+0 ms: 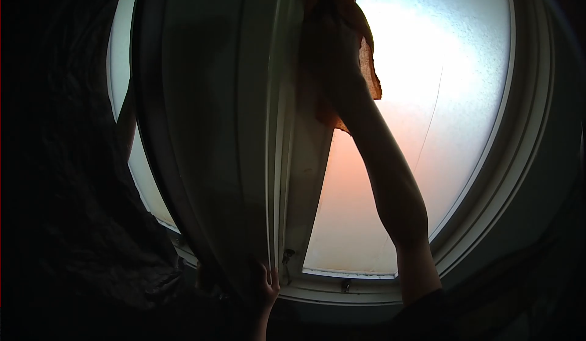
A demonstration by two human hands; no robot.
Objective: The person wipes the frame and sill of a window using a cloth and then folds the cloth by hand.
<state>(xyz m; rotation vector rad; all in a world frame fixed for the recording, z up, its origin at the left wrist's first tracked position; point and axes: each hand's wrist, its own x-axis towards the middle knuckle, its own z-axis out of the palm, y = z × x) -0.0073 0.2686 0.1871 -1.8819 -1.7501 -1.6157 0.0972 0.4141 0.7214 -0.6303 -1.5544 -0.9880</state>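
Observation:
My right hand (pixel 339 42) is raised at the top middle, pressing an orange-brown cloth (pixel 367 72) against the window frame beside the bright frosted pane (pixel 415 158). The cloth hangs below and to the right of the hand, and light shines through its edge. Low in the view, my left hand (pixel 266 283) touches the lower edge area of a tall dark panel (pixel 207 127), its fingers pointing up near the panel's side. Shadow hides most fingers of the right hand.
A narrow strip of a second bright pane (pixel 124 54) shows at the left, with dark crumpled fabric (pixel 110 231) beside it. Small metal latches (pixel 346 285) sit along the lower sill. A curved white frame (pixel 519 146) borders the window at the right.

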